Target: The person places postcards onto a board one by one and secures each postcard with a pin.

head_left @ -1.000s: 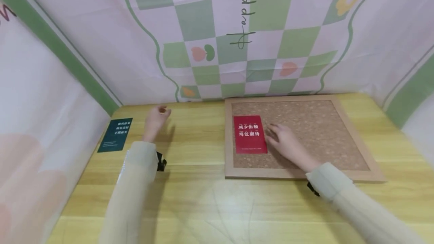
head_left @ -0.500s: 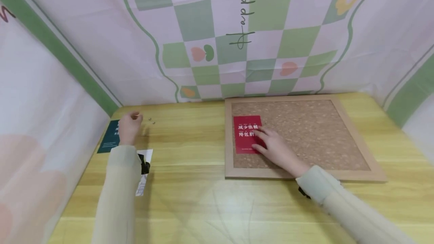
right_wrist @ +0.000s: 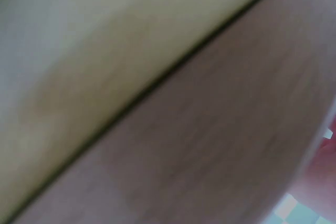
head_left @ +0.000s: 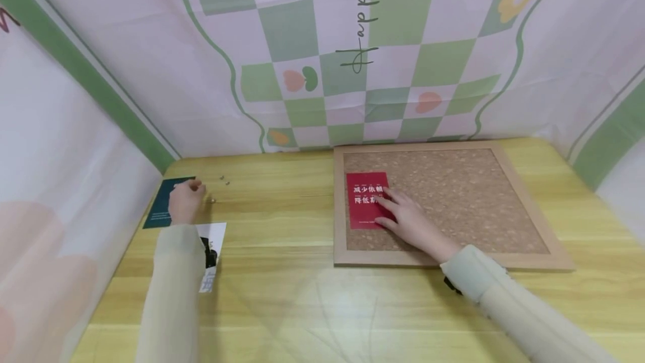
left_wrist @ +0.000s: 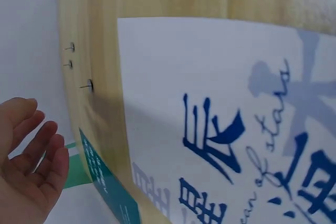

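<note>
My left hand (head_left: 185, 201) hovers over the teal card (head_left: 160, 206) at the table's left. In the left wrist view its fingers (left_wrist: 48, 156) are loosely bent, with nothing visible between them and the thumb. Several thumbtacks or pushpins lie just beyond it, such as this metal tack (left_wrist: 89, 85). Beneath the left wrist is a white card (left_wrist: 157, 61) with blue lettering, partly hidden by the sleeve in the head view. My right hand (head_left: 413, 222) rests with spread, fairly straight fingers on the right edge of a red card (head_left: 364, 213), which lies on the corkboard (head_left: 463, 200).
The corkboard's pale wooden frame (head_left: 393, 257) stands slightly raised on the yellow wood-grain table (head_left: 282, 296). A checkered cloth (head_left: 347, 111) hangs along the back edge, and more cloth hangs at both sides. The right wrist view is mostly a blurred close-up of the frame.
My left hand has moved left, away from the tacks to over the teal card, exposing tacks and the white card. My right hand has slid left onto the red card.
</note>
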### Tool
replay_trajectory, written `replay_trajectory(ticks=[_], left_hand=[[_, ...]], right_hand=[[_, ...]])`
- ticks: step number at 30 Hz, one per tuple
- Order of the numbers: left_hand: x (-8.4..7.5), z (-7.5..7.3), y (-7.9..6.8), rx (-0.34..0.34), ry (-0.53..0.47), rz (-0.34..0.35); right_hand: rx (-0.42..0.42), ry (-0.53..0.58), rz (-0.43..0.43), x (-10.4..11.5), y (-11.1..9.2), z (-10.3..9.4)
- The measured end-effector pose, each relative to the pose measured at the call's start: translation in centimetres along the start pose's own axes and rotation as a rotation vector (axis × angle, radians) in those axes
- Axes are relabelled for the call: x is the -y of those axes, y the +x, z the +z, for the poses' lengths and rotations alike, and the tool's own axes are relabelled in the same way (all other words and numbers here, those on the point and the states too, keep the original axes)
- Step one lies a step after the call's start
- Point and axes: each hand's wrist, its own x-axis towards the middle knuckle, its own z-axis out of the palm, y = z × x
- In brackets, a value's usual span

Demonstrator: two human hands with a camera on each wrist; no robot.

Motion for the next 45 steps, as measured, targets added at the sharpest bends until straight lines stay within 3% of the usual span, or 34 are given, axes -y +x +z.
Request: replay_trajectory(ticks=[7,17,22,34,45], left_hand=[[0.8,0.7,0.2,0.067,-0.004,-0.068],[1.5,2.0,0.7,0.13,0.003,0.013],[1.1,2.2,0.6,0.133,0.006,0.034],[1.2,2.6,0.4,0.078,0.025,0.0],[0.7,2.9,0.5,0.119,0.051,-0.032]], right_hand=[[-0.002,-0.003,-0.026,-0.5,0.3,0.1],[0.018,-0.005,-0.018,-0.6,0.3,0.0],[0.018,-0.009,-0.017,-0.6,0.3,-0.1],[0.025,-0.023,-0.019,-0.3,0.1,-0.1],[0.036,0.002,0.0,-0.5,0.4,0.1]])
